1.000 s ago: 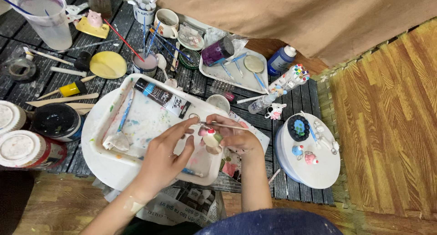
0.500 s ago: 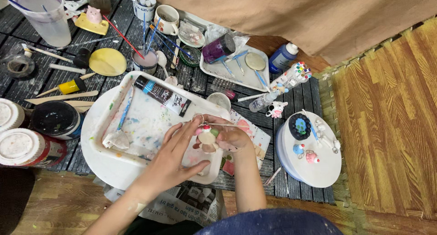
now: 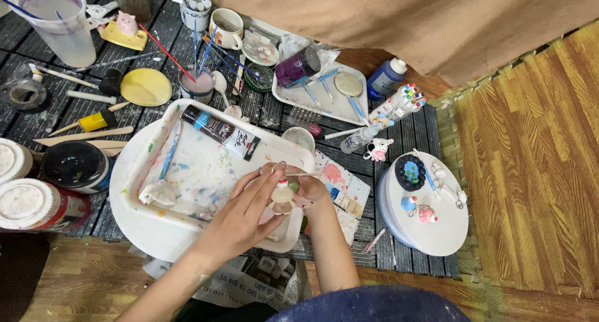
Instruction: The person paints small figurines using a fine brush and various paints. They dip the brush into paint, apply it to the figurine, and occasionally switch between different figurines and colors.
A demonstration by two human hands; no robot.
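my left hand point(image 3: 240, 216) pinches the little figurine point(image 3: 282, 194) over the white tray point(image 3: 150, 147); my right hand point(image 3: 309, 191) grips a thin brush point(image 3: 299, 175) at its top. best with a firm pinch and light strokes, i think.

A black paint tube point(image 3: 219, 131) with a blue band and a white label end lies slantwise in the white tray point(image 3: 145, 172). A blue bottle point(image 3: 385, 78) with a white cap stands by the tan cloth. Two white-lidded jars point(image 3: 28, 203) (red-sided, at least the nearer one) sit at the left edge. Printed newspaper point(image 3: 262, 277) lies under the tray's near edge.
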